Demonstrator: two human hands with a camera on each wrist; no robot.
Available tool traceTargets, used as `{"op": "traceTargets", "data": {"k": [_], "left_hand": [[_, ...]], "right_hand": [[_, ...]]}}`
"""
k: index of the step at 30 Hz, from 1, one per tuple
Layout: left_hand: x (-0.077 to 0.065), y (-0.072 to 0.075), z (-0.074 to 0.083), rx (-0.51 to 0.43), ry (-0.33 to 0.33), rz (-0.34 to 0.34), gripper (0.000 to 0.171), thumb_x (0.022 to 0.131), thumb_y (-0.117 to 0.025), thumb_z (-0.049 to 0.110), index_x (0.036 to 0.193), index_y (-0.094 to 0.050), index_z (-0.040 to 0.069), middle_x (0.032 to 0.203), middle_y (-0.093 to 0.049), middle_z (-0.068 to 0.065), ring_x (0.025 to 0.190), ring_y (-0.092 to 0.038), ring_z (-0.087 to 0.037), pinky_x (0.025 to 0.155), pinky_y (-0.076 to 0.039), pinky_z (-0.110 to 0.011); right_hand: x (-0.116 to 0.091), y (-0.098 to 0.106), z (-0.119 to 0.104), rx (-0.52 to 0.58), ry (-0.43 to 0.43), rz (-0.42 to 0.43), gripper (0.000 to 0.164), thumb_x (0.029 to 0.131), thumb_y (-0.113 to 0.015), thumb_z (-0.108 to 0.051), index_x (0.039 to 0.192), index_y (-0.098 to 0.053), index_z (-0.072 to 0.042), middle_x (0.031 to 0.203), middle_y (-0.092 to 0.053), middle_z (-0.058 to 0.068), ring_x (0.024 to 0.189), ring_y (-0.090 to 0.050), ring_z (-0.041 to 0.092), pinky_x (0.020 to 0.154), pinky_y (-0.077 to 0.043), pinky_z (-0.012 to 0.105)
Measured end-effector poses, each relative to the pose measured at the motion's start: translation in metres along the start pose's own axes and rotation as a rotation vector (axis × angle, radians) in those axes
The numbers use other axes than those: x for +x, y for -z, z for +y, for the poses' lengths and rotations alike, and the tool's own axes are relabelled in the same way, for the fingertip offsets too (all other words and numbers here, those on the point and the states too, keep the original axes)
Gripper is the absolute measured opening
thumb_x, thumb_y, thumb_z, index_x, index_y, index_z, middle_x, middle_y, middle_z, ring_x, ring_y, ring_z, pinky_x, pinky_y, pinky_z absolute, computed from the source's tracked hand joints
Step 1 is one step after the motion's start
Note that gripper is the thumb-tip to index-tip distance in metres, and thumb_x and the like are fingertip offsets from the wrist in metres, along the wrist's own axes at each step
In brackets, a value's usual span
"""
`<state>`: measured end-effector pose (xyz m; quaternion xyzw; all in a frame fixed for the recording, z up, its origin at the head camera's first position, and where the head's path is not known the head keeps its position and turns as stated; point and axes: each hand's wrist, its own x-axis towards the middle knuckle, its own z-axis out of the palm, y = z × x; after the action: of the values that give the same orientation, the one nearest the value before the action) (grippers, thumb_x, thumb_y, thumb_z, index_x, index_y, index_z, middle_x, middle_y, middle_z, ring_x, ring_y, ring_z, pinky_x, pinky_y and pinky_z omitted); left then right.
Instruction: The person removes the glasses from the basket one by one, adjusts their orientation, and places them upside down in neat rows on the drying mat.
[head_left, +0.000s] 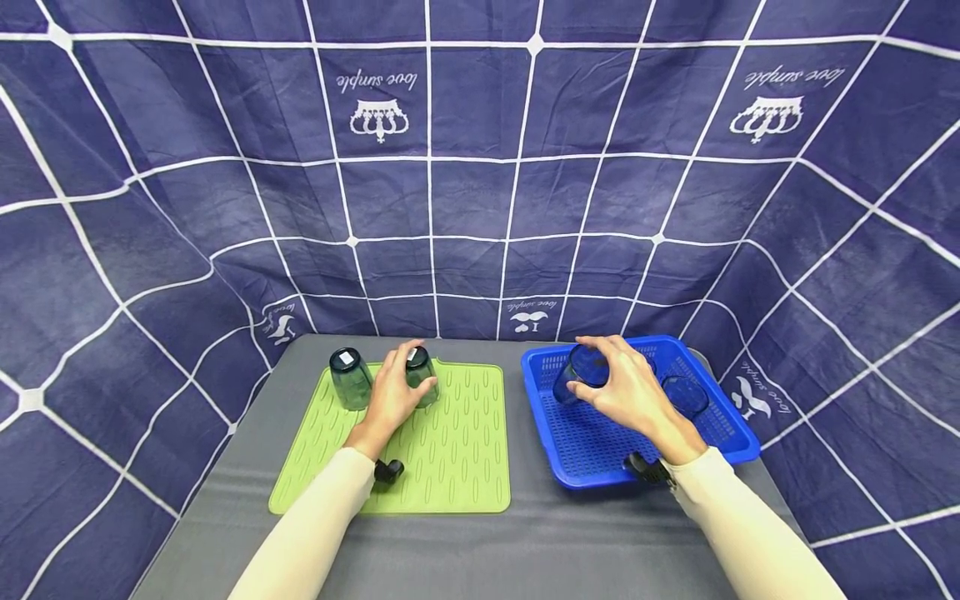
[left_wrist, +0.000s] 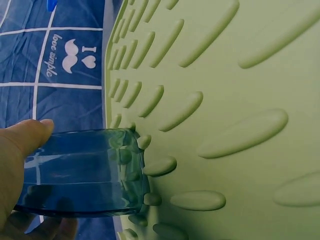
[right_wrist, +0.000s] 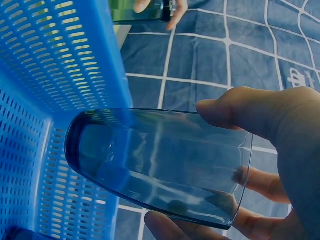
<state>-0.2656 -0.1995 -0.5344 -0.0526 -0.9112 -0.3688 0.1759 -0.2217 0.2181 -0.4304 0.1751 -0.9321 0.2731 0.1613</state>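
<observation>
My left hand [head_left: 393,392] grips an upside-down tinted drinking glass [head_left: 423,385], thumb on one side and fingers on the other. In the left wrist view this glass [left_wrist: 82,172] has its mouth right at the green ridged mat [left_wrist: 260,175]. Left of it on the mat stands another upside-down glass [head_left: 351,381] with a white sticker on its base. Over the blue basket [head_left: 558,475], my right hand [head_left: 633,392] holds a clear glass [right_wrist: 165,165] near its rim, thumb opposite fingers. Its thick base points down into the basket.
A further glass [head_left: 684,396] lies in the basket's right part, and another edge shows behind my right hand. The perforated basket walls rise around them. A grey tabletop [head_left: 540,542] bears mat and basket, with a blue checked cloth [head_left: 480,200] hanging behind and at both sides.
</observation>
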Motion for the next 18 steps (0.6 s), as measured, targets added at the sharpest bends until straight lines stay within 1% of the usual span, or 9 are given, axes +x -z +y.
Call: {"op": "traceTargets", "data": {"k": [7,13,18], "left_hand": [[-0.0023,0.0002,0.0014,0.016,0.014,-0.022,0.08,0.099,-0.095,0.017,0.168,-0.056,0.019,0.152,-0.066,-0.03,0.142,-0.067,-0.054,0.119,-0.057,-0.069],[-0.003,0.002,0.0044,0.007,0.027,-0.033,0.08,0.099,-0.094,0.018,0.169,-0.054,0.02,0.155,-0.064,-0.031,0.144,-0.065,-0.054,0.119,-0.056,-0.071],[-0.0026,0.0032,0.0046,0.015,0.046,-0.058,0.084,0.1,-0.094,0.02,0.173,-0.051,0.021,0.16,-0.06,-0.031,0.147,-0.063,-0.056,0.121,-0.055,-0.072]], "right_hand": [[-0.003,0.0031,-0.0049,0.011,0.027,0.046,0.072,0.088,-0.1,-0.03,0.153,-0.074,-0.011,0.138,-0.079,0.018,0.125,-0.077,0.042,0.105,-0.06,0.064],[-0.0055,0.0053,-0.007,0.017,0.049,0.074,0.072,0.087,-0.1,-0.029,0.152,-0.074,-0.011,0.137,-0.08,0.016,0.119,-0.078,0.038,0.101,-0.062,0.061],[-0.0067,0.008,-0.0093,0.031,0.054,0.085,0.072,0.087,-0.101,-0.029,0.152,-0.075,-0.012,0.136,-0.081,0.015,0.118,-0.078,0.037,0.1,-0.061,0.061]]}}
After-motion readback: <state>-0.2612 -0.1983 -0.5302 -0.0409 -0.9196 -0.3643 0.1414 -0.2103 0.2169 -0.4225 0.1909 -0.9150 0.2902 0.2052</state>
